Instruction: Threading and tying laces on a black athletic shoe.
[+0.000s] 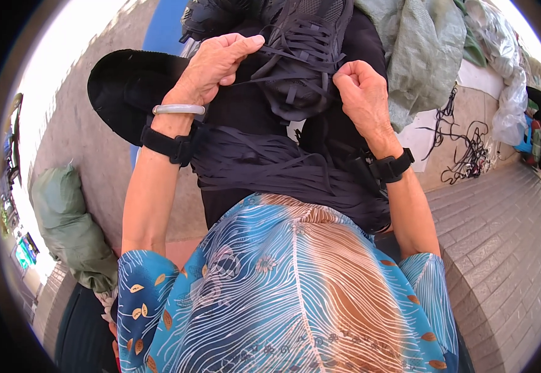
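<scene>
A black sneaker (295, 93) rests between my knees with its toe toward me, a dark shoelace (307, 57) threaded across its front in several rows. My left hand (214, 65) is closed in a pinch on a lace end, left of the shoe. Lace strands run from those fingers to the shoe. On the right side of the shoe my right hand (362, 90) is also pinched, close to the lace's edge; its fingertips appear to grip the lace. Across my lap lies a thick bundle of loose black laces (270, 158).
Another black shoe (211, 22) sits beyond my left hand. A grey-green woven sack (426, 56) lies at the far right, near tangled black cords (469, 146) on the floor. To my left stands a stuffed green sack (68, 217). Clear plastic wrapping (511, 105) hangs at the right.
</scene>
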`<state>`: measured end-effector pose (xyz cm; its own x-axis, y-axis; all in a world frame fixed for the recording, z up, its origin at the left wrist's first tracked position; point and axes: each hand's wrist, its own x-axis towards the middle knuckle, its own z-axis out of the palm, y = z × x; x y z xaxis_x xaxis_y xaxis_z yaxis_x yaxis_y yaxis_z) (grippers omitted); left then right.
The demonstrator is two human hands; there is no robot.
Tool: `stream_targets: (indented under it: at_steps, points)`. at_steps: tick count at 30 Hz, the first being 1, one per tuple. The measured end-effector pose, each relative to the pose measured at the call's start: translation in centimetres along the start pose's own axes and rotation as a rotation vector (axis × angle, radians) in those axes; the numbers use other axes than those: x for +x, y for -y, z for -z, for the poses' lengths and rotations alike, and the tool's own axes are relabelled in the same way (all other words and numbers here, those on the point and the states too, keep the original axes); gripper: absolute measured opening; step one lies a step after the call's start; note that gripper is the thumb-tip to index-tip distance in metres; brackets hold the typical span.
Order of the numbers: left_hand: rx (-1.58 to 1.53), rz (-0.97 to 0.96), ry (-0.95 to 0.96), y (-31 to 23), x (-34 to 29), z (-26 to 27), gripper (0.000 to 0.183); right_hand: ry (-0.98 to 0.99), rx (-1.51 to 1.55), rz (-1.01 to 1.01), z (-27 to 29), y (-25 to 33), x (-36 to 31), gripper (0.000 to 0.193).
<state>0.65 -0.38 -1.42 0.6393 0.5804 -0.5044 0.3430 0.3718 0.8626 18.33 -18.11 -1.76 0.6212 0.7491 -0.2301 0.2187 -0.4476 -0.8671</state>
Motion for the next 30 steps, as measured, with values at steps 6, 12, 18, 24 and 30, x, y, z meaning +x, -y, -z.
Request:
stream_targets:
  at_steps: [6, 12, 18, 24, 30]
  points:
    - [0.064, 0.031, -0.070, 0.5, -0.3, 0.0, 0.024, 0.013, -0.088, 0.032, 0.2, 0.4, -1.0, 0.010]
    - [-0.074, 0.034, -0.175, 0.5, -1.1, 0.2, 0.020, -0.005, 0.065, -0.066, 0.5, 1.4, -1.8, 0.010]
    - [0.153, -0.129, -0.085, -0.8, -2.8, 0.5, 0.014, 0.051, -0.298, 0.310, 1.0, 1.7, -3.2, 0.012]
    - [0.601, -0.327, 0.072, -0.6, -4.0, 1.7, 0.017, 0.214, -0.317, 0.497, 1.5, 1.5, -3.4, 0.013]
    - [0.621, -0.374, 0.020, -2.2, -5.0, 1.0, 0.017, 0.477, -0.231, 0.135, 4.6, 3.0, -3.3, 0.016]
